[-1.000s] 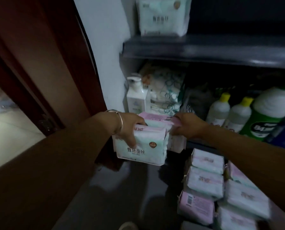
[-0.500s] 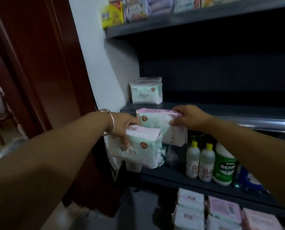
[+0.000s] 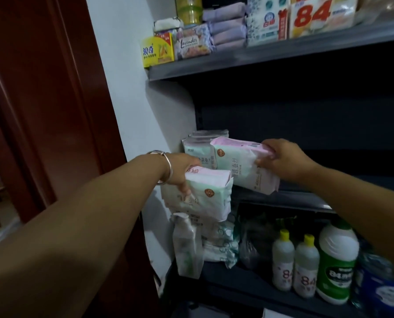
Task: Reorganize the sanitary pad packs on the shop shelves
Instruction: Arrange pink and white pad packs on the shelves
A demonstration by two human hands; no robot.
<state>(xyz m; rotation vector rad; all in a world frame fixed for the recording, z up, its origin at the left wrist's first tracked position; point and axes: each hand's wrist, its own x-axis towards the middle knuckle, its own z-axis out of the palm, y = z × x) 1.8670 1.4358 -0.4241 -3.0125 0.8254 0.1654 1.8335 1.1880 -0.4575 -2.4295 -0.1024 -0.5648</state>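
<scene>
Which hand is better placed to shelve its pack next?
Probably the right hand: its pack is already level with the middle shelf, beside the packs standing there. The left hand holds its pack lower, in front of the shelf edge.

Both forearms were bare from the frame edges to the hands; no sleeves visible. Left hand (image 3: 182,167): short fingers, partly hidden, no rings seen. Left wrist carried a thin silver bangle (image 3: 166,167), plain, smooth and round in section, sitting loose just behind the hand; a second thin loop of metal showed at the top of the bangle. Right hand (image 3: 283,160): no rings, watch or band visible on it or on the wrist behind it. Nails too dim to tell.
</scene>
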